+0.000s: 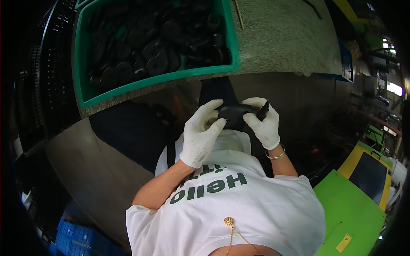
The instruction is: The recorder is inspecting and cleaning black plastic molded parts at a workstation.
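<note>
A smooth black molded part is held in front of my body, above my lap. My left hand, in a white knit glove, grips its left end between thumb and fingers. On the other end, the thumb of my gloved right hand presses against the part. A short, dark, narrow piece sticks up by the right hand's fingers; whether it is a separate tool or belongs to the part, I cannot tell. The right fingertips are partly hidden behind the part.
Ahead on the left, a green plastic bin full of similar black parts stands on a worn grey tabletop. A thin stick lies beside it. Blue crates are at lower left, and a green and yellow machine is at lower right.
</note>
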Motion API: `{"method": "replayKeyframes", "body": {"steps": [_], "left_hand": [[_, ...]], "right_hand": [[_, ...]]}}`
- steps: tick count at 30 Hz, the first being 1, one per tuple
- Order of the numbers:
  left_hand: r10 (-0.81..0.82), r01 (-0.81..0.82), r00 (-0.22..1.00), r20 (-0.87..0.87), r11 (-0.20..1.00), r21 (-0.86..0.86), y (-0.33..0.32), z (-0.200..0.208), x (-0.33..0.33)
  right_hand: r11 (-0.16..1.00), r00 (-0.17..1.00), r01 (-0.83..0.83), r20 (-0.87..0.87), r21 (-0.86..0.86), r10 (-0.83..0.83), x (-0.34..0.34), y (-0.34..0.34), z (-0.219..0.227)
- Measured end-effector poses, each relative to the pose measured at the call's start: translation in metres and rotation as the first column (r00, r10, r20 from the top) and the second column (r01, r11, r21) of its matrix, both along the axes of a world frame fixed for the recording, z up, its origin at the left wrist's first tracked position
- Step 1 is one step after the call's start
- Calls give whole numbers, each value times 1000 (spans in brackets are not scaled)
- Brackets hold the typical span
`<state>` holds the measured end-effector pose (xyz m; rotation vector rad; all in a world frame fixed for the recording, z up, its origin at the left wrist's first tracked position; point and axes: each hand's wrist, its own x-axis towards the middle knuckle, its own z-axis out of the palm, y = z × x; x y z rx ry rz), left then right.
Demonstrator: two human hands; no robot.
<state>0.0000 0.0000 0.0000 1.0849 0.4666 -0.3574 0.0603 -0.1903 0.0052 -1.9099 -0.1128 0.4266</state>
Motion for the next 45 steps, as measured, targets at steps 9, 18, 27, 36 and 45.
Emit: {"method": "replayKeyframes", "body": {"steps": [9, 18, 27, 36, 45], "left_hand": [[-38, -18, 973, 229, 971, 237, -20, -5, 23], [-67, 43, 978, 197, 992, 122, -36, -17, 20], [-163, 140, 972, 171, 981, 135, -44, -21, 17], [-199, 186, 962, 187, 979, 89, -43, -34, 18], [-246, 230, 963, 111, 962, 146, -27, -63, 17]], "right_hand": [[999, 975, 41, -216, -9, -42, 4, -4, 17], [694, 808, 584, -381, 421, -450, 2, -32, 15], [544, 772, 628, -355, 556, -528, 7, -52, 14], [293, 562, 792, -451, 536, -693, 21, -98, -45], [73, -149, 967, -771, -245, -619, -70, -154, -261]]}}
